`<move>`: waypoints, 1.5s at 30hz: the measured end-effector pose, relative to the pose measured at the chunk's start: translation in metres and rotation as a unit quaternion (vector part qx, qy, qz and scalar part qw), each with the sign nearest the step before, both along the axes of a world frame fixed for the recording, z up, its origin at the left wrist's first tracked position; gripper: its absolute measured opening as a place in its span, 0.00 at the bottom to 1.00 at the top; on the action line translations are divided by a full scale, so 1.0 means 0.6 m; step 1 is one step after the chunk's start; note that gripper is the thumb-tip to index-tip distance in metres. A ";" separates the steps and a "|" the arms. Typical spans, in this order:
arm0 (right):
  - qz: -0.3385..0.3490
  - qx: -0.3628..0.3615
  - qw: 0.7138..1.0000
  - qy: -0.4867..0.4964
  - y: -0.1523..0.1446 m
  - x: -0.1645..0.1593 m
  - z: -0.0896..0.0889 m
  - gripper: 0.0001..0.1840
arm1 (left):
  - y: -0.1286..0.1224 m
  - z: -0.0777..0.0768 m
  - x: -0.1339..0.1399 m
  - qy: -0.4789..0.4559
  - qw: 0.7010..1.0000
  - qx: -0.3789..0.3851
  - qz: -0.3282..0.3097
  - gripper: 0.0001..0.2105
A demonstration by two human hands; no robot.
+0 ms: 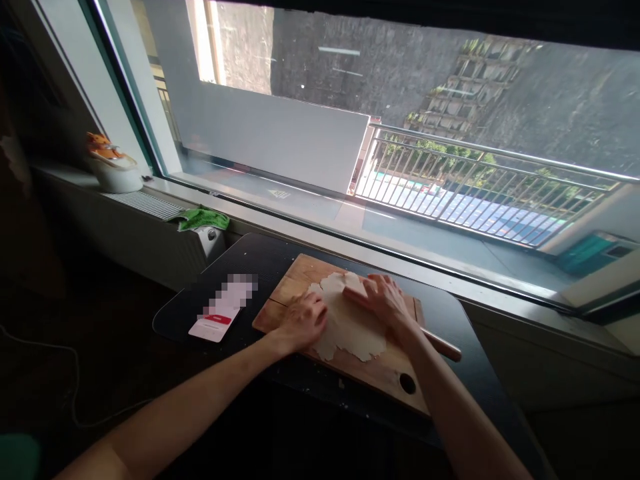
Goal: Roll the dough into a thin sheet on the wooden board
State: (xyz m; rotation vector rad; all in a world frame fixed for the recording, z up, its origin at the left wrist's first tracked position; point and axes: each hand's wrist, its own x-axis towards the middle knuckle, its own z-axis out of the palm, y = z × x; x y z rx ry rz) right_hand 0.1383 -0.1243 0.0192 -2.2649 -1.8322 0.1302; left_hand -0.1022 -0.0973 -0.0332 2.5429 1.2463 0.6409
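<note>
A thin, pale sheet of dough (350, 330) with ragged edges lies on a wooden cutting board (286, 279). My right hand (386, 299) is over a wooden rolling pin (443, 343), gripping it across the right part of the sheet. One end of the pin sticks out past the board's right side. At the dough's left edge, my left hand (306, 320) is closed, its fingers curled together on the sheet's border; the fingertips are partly hidden.
The board rests on a dark table (187, 303) below a large window. A phone (213, 325) lies left of the board. Beyond the table's left side are a radiator (200, 243) with a green cloth (203, 218) and a white bucket (116, 175) on top.
</note>
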 end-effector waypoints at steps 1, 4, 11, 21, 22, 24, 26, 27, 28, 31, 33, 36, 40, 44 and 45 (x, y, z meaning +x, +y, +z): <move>-0.008 0.015 1.000 0.005 0.027 -0.028 -0.004 0.24 | -0.017 -0.009 -0.006 -0.003 1.000 0.012 -0.008 0.06; -0.021 0.028 0.999 -0.029 0.081 -0.091 -0.033 0.26 | -0.047 -0.027 -0.016 -0.023 0.999 0.029 -0.017 0.10; 0.069 0.025 0.993 -0.094 0.145 -0.065 -0.060 0.24 | -0.054 -0.034 -0.019 -0.054 0.998 0.006 -0.018 0.11; 0.102 0.012 0.994 -0.038 0.116 -0.072 -0.074 0.26 | -0.060 -0.035 -0.017 -0.093 0.995 0.012 -0.016 0.11; 0.102 0.016 0.994 -0.035 0.116 -0.073 -0.075 0.27 | -0.061 -0.035 -0.017 -0.096 0.995 0.017 -0.014 0.11; 0.089 0.019 0.995 -0.037 0.136 -0.060 -0.071 0.28 | -0.061 -0.035 -0.017 -0.102 0.994 0.026 -0.013 0.10; 0.046 0.018 0.998 -0.041 0.172 -0.038 -0.062 0.28 | -0.062 -0.034 -0.017 -0.109 0.994 0.031 -0.014 0.10; 0.012 0.014 0.999 -0.038 0.187 -0.028 -0.058 0.28 | -0.063 -0.033 -0.018 -0.111 0.993 0.032 -0.015 0.10; -0.012 0.008 0.999 -0.035 0.196 -0.022 -0.057 0.29 | -0.063 -0.033 -0.018 -0.113 0.993 0.032 -0.014 0.10; 0.020 -0.013 0.999 -0.040 0.178 -0.031 -0.066 0.30 | -0.064 -0.032 -0.018 -0.115 0.993 0.033 -0.014 0.09; 0.101 -0.009 0.993 -0.056 0.146 -0.051 -0.076 0.29 | -0.064 -0.033 -0.018 -0.115 0.993 0.037 -0.012 0.10; 0.144 0.017 0.987 -0.075 0.130 -0.066 -0.079 0.31 | -0.063 -0.035 -0.018 -0.112 0.993 0.043 -0.011 0.10; 0.053 0.001 0.997 -0.051 0.178 -0.042 -0.058 0.30 | -0.063 -0.037 -0.019 -0.106 0.994 0.038 -0.015 0.10; 0.061 -0.024 0.997 -0.029 0.167 -0.054 -0.057 0.31 | -0.063 -0.039 -0.019 -0.105 0.993 0.043 -0.014 0.10; 0.091 -0.027 0.995 -0.032 0.153 -0.064 -0.061 0.32 | -0.063 -0.040 -0.019 -0.105 0.993 0.044 -0.014 0.10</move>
